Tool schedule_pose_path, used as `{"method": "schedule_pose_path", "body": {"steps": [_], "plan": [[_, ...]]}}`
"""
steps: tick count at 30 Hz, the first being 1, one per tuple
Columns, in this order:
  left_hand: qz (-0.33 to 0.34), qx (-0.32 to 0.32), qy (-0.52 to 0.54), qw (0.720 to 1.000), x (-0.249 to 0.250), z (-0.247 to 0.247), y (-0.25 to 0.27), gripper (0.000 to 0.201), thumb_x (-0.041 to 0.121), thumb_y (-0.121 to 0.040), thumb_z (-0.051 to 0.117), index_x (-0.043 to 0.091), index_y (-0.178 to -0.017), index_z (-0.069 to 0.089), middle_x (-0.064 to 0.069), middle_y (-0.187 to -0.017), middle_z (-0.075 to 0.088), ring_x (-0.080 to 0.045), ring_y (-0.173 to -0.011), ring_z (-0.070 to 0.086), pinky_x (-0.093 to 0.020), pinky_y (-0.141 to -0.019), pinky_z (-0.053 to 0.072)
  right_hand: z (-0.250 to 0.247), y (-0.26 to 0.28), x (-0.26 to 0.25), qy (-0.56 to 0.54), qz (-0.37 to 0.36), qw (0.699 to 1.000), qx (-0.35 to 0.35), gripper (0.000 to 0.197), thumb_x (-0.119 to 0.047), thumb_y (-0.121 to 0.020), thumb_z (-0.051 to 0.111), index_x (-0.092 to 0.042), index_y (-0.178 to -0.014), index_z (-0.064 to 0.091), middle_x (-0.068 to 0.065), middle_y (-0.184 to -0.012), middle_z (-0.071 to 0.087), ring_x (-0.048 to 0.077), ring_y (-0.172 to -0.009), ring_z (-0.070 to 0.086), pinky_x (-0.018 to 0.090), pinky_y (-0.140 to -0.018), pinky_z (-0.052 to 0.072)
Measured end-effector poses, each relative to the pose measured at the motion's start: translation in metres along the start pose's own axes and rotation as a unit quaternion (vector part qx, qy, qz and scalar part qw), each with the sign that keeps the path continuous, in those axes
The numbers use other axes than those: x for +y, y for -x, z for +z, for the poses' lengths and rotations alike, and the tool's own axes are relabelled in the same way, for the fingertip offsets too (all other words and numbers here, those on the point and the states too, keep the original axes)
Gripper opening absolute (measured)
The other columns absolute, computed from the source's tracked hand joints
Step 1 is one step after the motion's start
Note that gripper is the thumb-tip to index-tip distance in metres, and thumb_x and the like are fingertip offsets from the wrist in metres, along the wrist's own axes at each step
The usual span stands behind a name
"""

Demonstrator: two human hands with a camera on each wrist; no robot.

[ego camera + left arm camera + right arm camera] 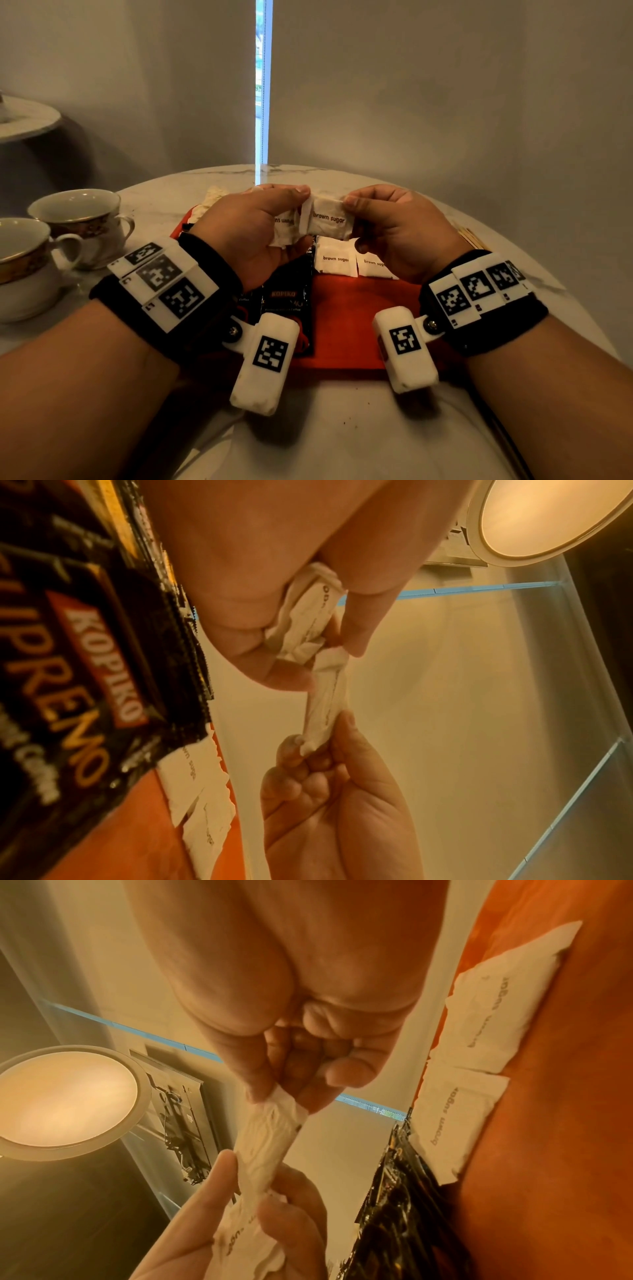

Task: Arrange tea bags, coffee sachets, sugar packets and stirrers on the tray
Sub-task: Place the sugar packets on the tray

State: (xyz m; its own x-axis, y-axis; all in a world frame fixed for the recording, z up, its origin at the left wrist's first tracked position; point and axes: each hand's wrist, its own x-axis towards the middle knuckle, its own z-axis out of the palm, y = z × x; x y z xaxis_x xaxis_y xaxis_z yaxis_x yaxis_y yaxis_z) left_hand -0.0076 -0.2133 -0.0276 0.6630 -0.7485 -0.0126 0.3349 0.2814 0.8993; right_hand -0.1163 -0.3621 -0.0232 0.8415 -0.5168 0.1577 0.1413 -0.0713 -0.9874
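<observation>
- Round marble worktop (342, 428), red tray (346, 325) in the middle of it.
- Two cups (82, 219) off to the left on the worktop, well apart from the tray.
- Stirrers (471, 236) just peeking out past the right wrist, off the tray on the right side, mostly hidden.
- Black coffee sachets (291, 301) lying on the tray's left half, partly covered by the left wrist and its camera block.
- Two sugar packets (334, 260) flat on the tray, side by side, just right of the sachets, "brown sugar" print facing up.
- Something pale, maybe tea bags (212, 198), at the tray's far left corner behind the left hand; too hidden to call.
- Both hands up above the tray, blocking most of its far half.
- Left hand (250, 226): grip closed on a bunch of packets (289, 229), fingers curled round them, thumb on top.
- Right hand (394, 229): tight pinch grip, thumb and forefinger on the right end of one packet (329, 217), other fingers curled in.
- That packet stretched between the two hands, its left end at the left thumb.
- Ceiling lamp (548, 515) showing in both wrist views.
</observation>
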Motion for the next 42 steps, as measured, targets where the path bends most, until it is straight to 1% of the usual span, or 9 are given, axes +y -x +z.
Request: {"method": "schedule_pose_path", "body": {"steps": [4, 8, 12, 17, 22, 31, 35, 37, 42], "plan": [[-0.007, 0.025, 0.02, 0.999, 0.004, -0.003, -0.001, 0.006, 0.017, -0.092, 0.065, 0.012, -0.095, 0.063, -0.002, -0.081, 0.065, -0.014, -0.063, 0.064, -0.024, -0.051, 0.052, -0.007, -0.009, 0.005, -0.008, 0.011, 0.999, 0.052, 0.004, -0.009, -0.094, 0.062, -0.011, -0.09, 0.064, 0.012, -0.077, 0.069, 0.017, -0.056, 0.055, 0.025, -0.045, 0.033], [0.001, 0.032, 0.033, 0.999, 0.006, -0.003, -0.001, 0.007, 0.017, -0.094, 0.064, 0.013, -0.087, 0.064, 0.0, -0.074, 0.065, -0.013, -0.065, 0.062, -0.023, -0.05, 0.051, -0.016, -0.015, 0.013, 0.022, 0.054, 0.994, 0.094, 0.005, -0.01, -0.094, 0.063, -0.013, -0.092, 0.066, 0.002, -0.068, 0.066, 0.013, -0.051, 0.049, 0.023, -0.043, 0.032], [0.001, 0.031, 0.037, 0.999, 0.006, -0.002, -0.002, 0.007, 0.017, -0.093, 0.064, 0.014, -0.087, 0.064, 0.001, -0.074, 0.064, -0.012, -0.063, 0.063, -0.023, -0.05, 0.05, -0.021, -0.015, 0.02, 0.068, 0.123, 0.988, 0.058, 0.005, -0.007, -0.094, 0.062, -0.01, -0.094, 0.067, 0.004, -0.068, 0.063, 0.01, -0.046, 0.048, 0.02, -0.04, 0.032], [0.0, 0.032, 0.035, 0.999, 0.006, -0.002, -0.002, 0.006, 0.017, -0.094, 0.064, 0.014, -0.088, 0.064, 0.0, -0.078, 0.064, -0.014, -0.067, 0.062, -0.024, -0.05, 0.05, -0.025, -0.011, 0.021, 0.142, 0.171, 0.975, -0.003, 0.009, -0.008, -0.091, 0.067, -0.007, -0.1, 0.068, 0.009, -0.074, 0.065, 0.011, -0.048, 0.051, 0.022, -0.039, 0.037], [-0.003, 0.036, 0.034, 0.999, 0.006, -0.002, -0.001, 0.006, 0.017, -0.093, 0.065, 0.014, -0.089, 0.065, 0.0, -0.078, 0.065, -0.015, -0.069, 0.063, -0.024, -0.051, 0.051, -0.025, -0.009, 0.021, 0.159, 0.205, 0.966, -0.004, 0.01, -0.005, -0.09, 0.067, -0.005, -0.099, 0.069, 0.013, -0.073, 0.064, 0.012, -0.048, 0.053, 0.023, -0.04, 0.038], [-0.01, 0.038, 0.037, 0.999, 0.006, -0.001, 0.0, 0.005, 0.017, -0.093, 0.065, 0.013, -0.096, 0.066, 0.0, -0.078, 0.065, -0.015, -0.069, 0.063, -0.025, -0.049, 0.05, -0.023, -0.009, 0.019, 0.17, 0.213, 0.962, -0.005, 0.014, -0.001, -0.09, 0.065, -0.004, -0.103, 0.069, 0.015, -0.087, 0.067, 0.014, -0.053, 0.061, 0.024, -0.043, 0.044], [-0.009, 0.036, 0.037, 0.999, 0.006, 0.0, 0.001, 0.004, 0.016, -0.093, 0.064, 0.012, -0.092, 0.064, -0.002, -0.079, 0.064, -0.015, -0.069, 0.063, -0.024, -0.051, 0.051, -0.022, -0.008, 0.017, 0.183, 0.208, 0.961, -0.002, 0.014, -0.002, -0.091, 0.065, -0.004, -0.104, 0.07, 0.01, -0.08, 0.069, 0.015, -0.054, 0.064, 0.025, -0.044, 0.046], [-0.009, 0.033, 0.039, 0.999, 0.006, 0.0, 0.002, 0.004, 0.013, -0.094, 0.06, 0.011, -0.092, 0.063, -0.004, -0.086, 0.061, -0.017, -0.072, 0.062, -0.024, -0.053, 0.052, -0.022, -0.007, 0.016, 0.182, 0.207, 0.961, 0.001, 0.015, -0.003, -0.092, 0.064, -0.003, -0.106, 0.07, 0.01, -0.081, 0.069, 0.015, -0.055, 0.065, 0.025, -0.044, 0.047], [-0.006, 0.044, 0.047, 0.998, 0.009, -0.001, 0.002, 0.025, 0.007, -0.092, 0.044, 0.007, -0.1, 0.068, -0.013, -0.105, 0.052, -0.026, -0.092, 0.06, -0.029, -0.063, 0.056, -0.019, -0.005, 0.013, 0.188, 0.204, 0.961, 0.0, 0.018, -0.005, -0.093, 0.064, -0.001, -0.11, 0.066, 0.014, -0.085, 0.067, 0.02, -0.059, 0.068, 0.026, -0.047, 0.049]]}}
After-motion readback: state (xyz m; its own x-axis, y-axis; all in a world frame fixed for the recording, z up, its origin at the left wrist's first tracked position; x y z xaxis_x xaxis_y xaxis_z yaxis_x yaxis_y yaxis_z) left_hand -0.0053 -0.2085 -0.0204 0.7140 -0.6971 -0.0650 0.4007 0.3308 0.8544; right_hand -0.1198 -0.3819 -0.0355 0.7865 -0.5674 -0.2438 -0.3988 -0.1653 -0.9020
